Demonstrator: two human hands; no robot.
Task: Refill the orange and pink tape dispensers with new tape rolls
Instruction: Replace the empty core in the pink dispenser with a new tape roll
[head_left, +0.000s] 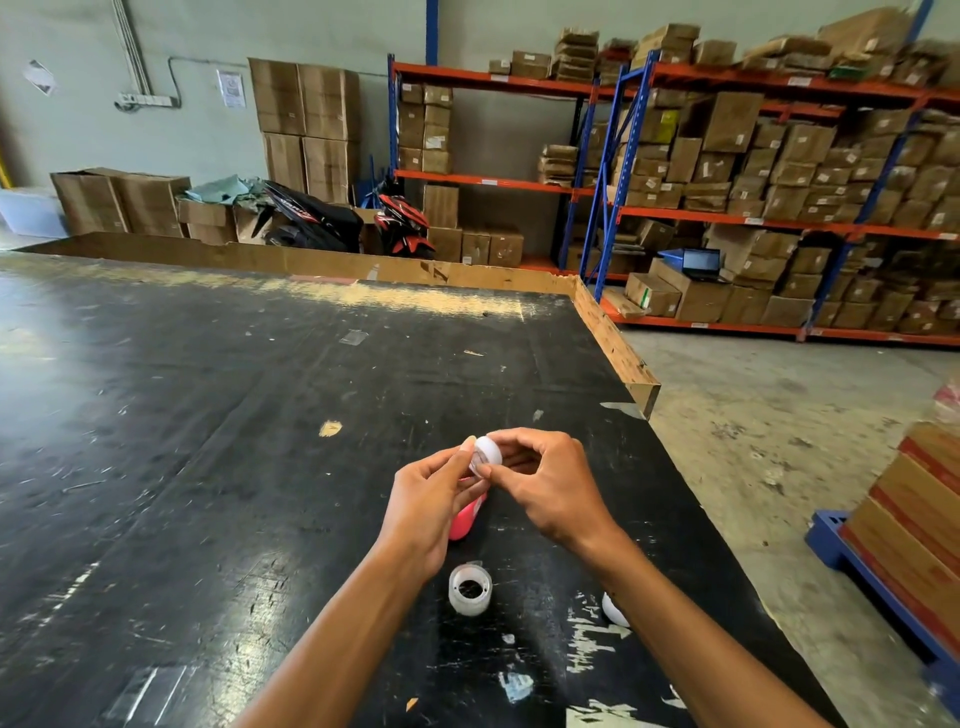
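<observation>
Both hands (483, 483) pinch round white roll (487, 451).

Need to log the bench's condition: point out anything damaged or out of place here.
The table is scratched and scuffed, its black coating worn to bare wood along the far edge, with tape scraps stuck near the front. A loose clear tape roll lies between the forearms. Both hands hold a small white roll; nothing looks spilled.

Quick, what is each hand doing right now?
Left hand: holds the pink tape dispenser, fingertips touching the small white roll.
Right hand: pinches the small white roll.
</observation>
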